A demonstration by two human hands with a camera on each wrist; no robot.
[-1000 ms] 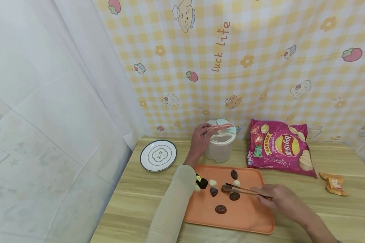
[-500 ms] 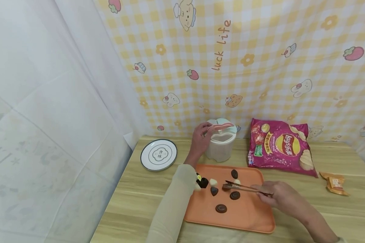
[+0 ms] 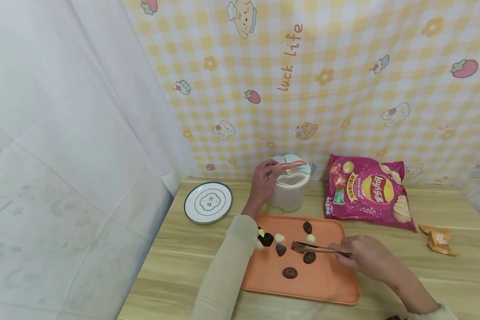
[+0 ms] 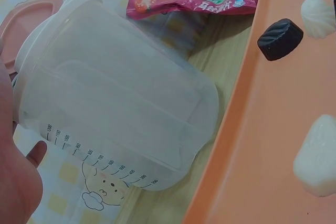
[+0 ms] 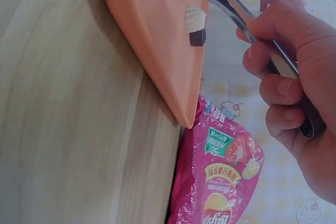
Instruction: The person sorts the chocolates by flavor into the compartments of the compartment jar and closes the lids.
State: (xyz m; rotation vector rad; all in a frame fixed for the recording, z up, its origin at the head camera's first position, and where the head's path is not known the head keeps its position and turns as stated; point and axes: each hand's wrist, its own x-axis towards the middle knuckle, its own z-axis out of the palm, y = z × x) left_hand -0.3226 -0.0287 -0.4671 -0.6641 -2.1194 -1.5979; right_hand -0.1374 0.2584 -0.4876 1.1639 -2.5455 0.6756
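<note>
A pair of tongs (image 3: 320, 249) is gripped in the right hand (image 3: 366, 257), fingers curled round the handles; the tips are closed on a dark brown chocolate (image 3: 297, 246) just above the orange tray (image 3: 328, 284). The pink lid (image 3: 291, 166) of the translucent container (image 3: 289, 191) is pinched by the left hand (image 3: 264, 182) and seems to be held raised; the container stands on the wooden table (image 3: 444, 284) just behind the tray. In the left wrist view no sweets are seen through the container wall, so the transfer is judged to be at its start. Left on the tray: several dark chocolates (image 3: 290, 273) and a few white sweets (image 3: 279, 238). A crisp bag (image 3: 368, 192), a plate (image 3: 208, 202) and a small orange wrapper (image 3: 438, 240) lie apart, untouched
</note>
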